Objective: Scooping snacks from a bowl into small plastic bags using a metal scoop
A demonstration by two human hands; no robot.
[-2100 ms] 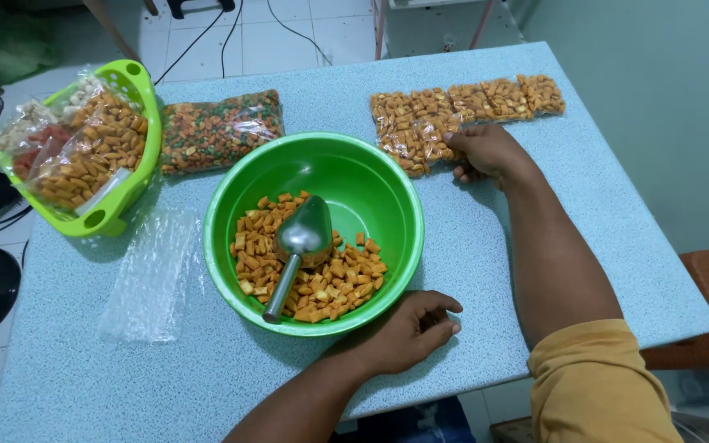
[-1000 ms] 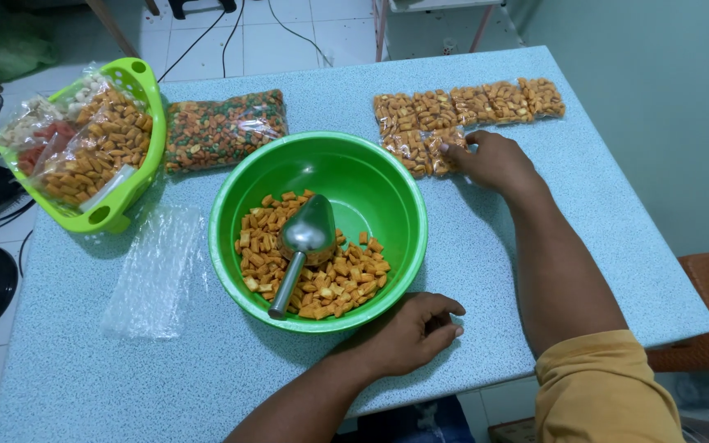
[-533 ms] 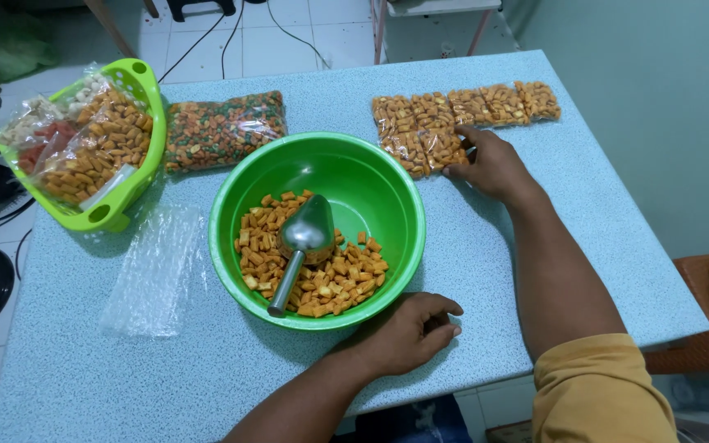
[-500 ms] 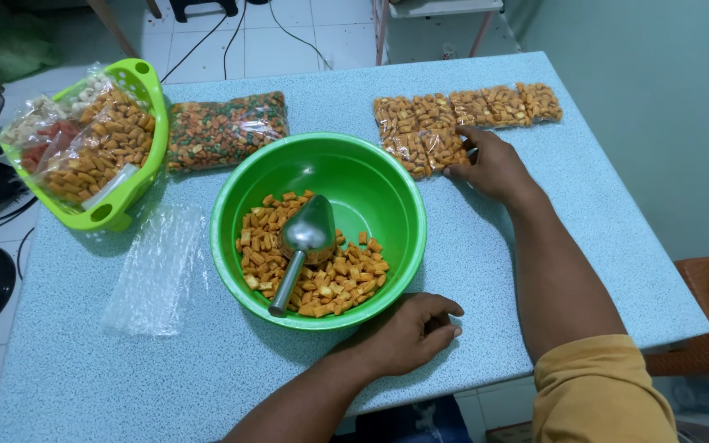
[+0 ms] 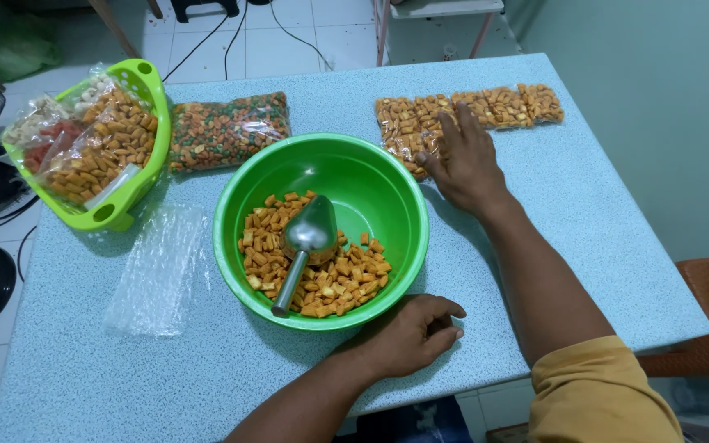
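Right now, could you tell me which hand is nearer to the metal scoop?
Left. The left hand rests beside the bowl near the metal scoop; the right hand lies on snack packets.

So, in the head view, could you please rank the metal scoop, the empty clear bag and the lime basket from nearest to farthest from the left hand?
1. Metal scoop, in the green bowl above the left hand.
2. Empty clear plastic bag, flat at left.
3. Lime-green plastic basket, far left corner.
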